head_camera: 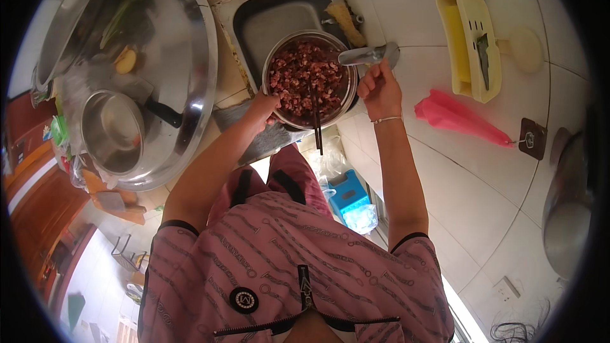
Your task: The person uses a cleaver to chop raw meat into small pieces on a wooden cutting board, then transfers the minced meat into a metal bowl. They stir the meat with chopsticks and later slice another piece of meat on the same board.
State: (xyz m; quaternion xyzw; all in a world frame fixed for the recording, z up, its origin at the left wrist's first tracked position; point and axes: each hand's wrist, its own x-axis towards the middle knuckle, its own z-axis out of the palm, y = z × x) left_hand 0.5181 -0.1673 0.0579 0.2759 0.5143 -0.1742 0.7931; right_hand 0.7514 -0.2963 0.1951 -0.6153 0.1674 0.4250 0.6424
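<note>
A round metal bowl (351,100) of raw minced meat (302,74) sits at the near side of the sink, its base hidden. Two dark chopsticks (317,126) stand in the meat, their ends sticking out over the near rim. My left hand (264,110) grips the bowl's left rim. My right hand (382,88) is at the metal faucet (369,55), fingers curled and the index finger reaching up to its base at the wall. Whether it grips a part of the faucet is hidden. The spout points over the bowl's right rim.
To the left, a large metal tray (202,71) holds a cleaver with a black handle (163,113), a metal bowl (113,131), a yellowish cut piece (126,60) and green stalks (125,7). Behind the bowl lies the sink basin (286,9). A cream rack (476,47) and pink cloth (457,116) hang right.
</note>
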